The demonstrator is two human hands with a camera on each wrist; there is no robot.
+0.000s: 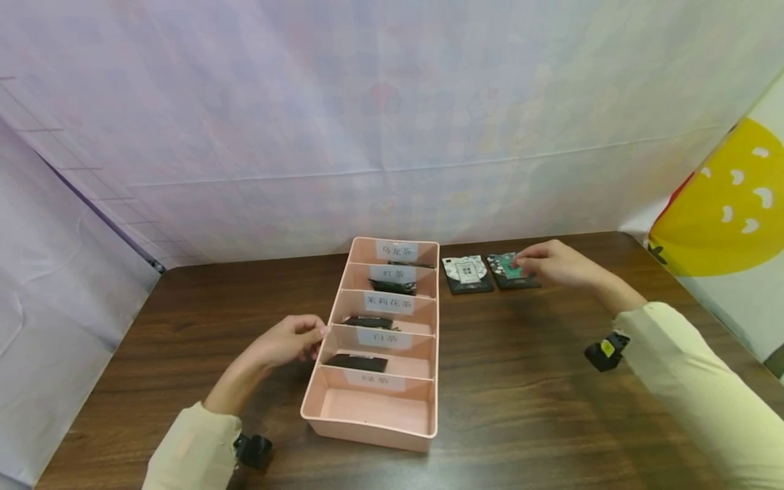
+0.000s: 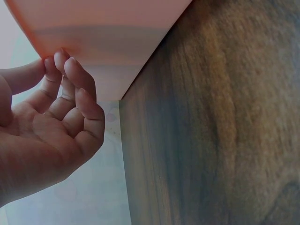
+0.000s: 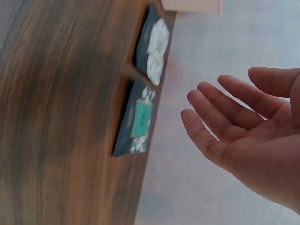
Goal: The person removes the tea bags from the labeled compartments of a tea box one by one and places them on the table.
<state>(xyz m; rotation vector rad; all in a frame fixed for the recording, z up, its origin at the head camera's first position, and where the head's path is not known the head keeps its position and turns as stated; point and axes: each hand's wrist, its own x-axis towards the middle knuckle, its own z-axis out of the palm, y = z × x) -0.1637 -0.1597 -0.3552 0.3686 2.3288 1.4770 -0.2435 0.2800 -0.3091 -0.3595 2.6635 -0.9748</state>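
A pink divided box (image 1: 370, 433) stands lengthwise on the table, its compartments marked with white Chinese tea labels. My left hand (image 1: 292, 340) pinches its left rim between thumb and fingertips; the left wrist view shows the fingers against the outer wall. My right hand (image 1: 554, 264) hovers by a black tea packet with a green label (image 1: 519, 280), its fingers loosely bent and apart from the packet in the right wrist view. Left of that packet lies another with a white label (image 1: 468, 273). Dark packets (image 1: 357, 363) sit in the four rear compartments; the front one holds none.
The brown wooden table (image 1: 527, 408) ends at the back against a pale patterned cloth (image 1: 392, 136). To the right hangs a white cloth with a yellow print (image 1: 729, 204). Dark wrist cameras (image 1: 606, 352) are worn at both sleeves.
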